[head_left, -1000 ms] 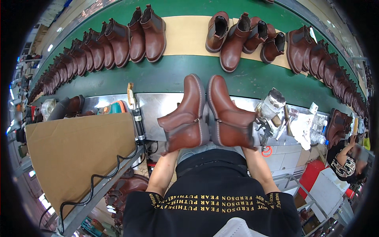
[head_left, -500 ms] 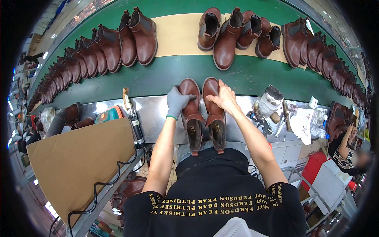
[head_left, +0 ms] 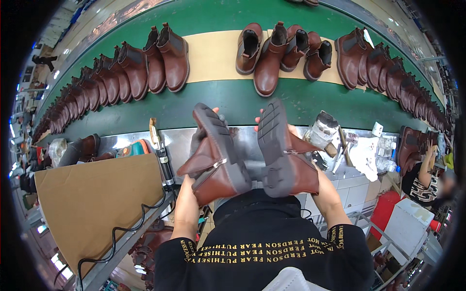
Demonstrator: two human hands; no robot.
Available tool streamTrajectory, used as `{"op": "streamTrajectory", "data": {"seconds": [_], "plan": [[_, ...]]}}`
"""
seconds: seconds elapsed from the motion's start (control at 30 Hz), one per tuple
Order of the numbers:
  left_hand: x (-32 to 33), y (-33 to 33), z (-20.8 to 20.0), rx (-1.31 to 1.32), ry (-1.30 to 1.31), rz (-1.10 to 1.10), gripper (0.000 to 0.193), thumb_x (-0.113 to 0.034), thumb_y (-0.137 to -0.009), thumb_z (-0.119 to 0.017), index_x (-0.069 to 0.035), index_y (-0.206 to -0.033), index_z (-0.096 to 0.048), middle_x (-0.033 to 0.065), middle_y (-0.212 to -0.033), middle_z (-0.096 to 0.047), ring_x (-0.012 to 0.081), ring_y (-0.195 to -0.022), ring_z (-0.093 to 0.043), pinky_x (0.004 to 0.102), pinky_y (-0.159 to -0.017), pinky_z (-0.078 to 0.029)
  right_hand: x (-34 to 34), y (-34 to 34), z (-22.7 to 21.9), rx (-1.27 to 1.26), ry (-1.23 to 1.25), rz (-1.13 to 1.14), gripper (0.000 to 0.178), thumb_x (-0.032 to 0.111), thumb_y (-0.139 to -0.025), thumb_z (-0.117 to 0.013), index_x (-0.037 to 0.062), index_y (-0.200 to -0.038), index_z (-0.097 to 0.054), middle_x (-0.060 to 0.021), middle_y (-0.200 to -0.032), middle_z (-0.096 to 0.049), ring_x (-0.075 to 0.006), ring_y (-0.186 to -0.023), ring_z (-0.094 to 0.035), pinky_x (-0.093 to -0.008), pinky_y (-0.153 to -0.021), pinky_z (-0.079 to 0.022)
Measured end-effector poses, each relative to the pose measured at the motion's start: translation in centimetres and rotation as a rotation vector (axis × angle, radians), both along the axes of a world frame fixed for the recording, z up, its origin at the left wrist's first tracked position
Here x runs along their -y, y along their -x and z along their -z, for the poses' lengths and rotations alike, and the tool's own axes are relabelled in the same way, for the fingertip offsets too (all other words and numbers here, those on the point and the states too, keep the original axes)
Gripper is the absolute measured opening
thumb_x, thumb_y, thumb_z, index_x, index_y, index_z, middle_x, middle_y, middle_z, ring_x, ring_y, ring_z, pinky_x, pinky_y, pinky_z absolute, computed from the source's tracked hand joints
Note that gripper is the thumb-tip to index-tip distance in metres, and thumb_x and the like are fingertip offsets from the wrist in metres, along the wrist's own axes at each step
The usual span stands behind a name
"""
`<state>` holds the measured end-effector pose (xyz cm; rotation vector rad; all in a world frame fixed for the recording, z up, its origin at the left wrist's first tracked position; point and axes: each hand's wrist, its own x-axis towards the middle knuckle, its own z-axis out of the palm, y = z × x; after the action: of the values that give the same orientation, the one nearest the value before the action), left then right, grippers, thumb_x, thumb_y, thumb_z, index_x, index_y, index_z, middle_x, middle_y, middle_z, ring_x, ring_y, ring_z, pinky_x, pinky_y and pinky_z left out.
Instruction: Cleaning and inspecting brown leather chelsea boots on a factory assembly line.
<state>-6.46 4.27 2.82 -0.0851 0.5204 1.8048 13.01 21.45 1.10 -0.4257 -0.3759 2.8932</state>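
Two brown leather ankle boots are held up over the near edge of the bench, tilted so their dark treaded soles show. My left hand, in a grey glove, grips the left boot and is mostly hidden behind it. Fingertips of that hand show past the sole's edge near the toe. Around the right boot my bare right hand is closed, with fingers curling over the front of its sole. A zip pull shows on the side of each boot. The boots are apart from each other.
Long rows of brown boots stand on the green bench. At left are a cardboard sheet with a black cable and a black cylindrical tool. Bottles and a white cloth lie at right, where another person works.
Both boots have been lifted and turned from upright, toes forward, to tilted with their soles showing. My hands have gone from resting on top to mostly behind them.
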Motion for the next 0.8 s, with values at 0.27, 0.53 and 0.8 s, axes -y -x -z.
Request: {"op": "streamTrajectory", "data": {"seconds": [0.27,0.53,0.8], "plan": [[-0.4,0.3,-0.6,-0.36,0.138,-0.025,0.062,-0.022,-0.073,-0.075,-0.004,-0.124,-0.045,0.0124,-0.108,-0.056,0.0272,-0.1,-0.056,0.0406,-0.089,-0.048,-1.7,-0.6,-7.8,0.419,-0.643,0.168,0.062,0.013,-0.076,-0.066,0.0022,-0.133,-0.042,-0.0102,-0.106,-0.06,-0.0206,-0.089,-0.063,-0.0327,-0.082,-0.051],[-3.5,0.8,6.4,0.033,0.319,0.061,0.041,-0.029,-0.099,-0.034,-0.002,-0.128,-0.046,0.0119,-0.127,-0.053,0.0238,-0.115,-0.051,0.0352,-0.101,-0.04,1.3,1.5,-0.9,0.997,-1.515,0.291,0.1,0.026,-0.052,-0.086,0.0121,-0.14,-0.04,-0.016,-0.11,-0.052,-0.029,-0.106,-0.051,-0.0372,-0.096,-0.04],[-3.9,-2.2,14.4,-0.038,0.133,0.241,0.033,-0.026,-0.099,-0.041,-0.01,-0.128,-0.048,0.0056,-0.12,-0.055,0.0153,-0.107,-0.052,0.031,-0.098,-0.042,2.8,-0.4,-0.9,0.853,-1.341,0.362,0.087,0.029,-0.064,-0.083,0.0002,-0.136,-0.041,-0.0182,-0.126,-0.049,-0.0305,-0.119,-0.045,-0.0393,-0.102,-0.035]]}}
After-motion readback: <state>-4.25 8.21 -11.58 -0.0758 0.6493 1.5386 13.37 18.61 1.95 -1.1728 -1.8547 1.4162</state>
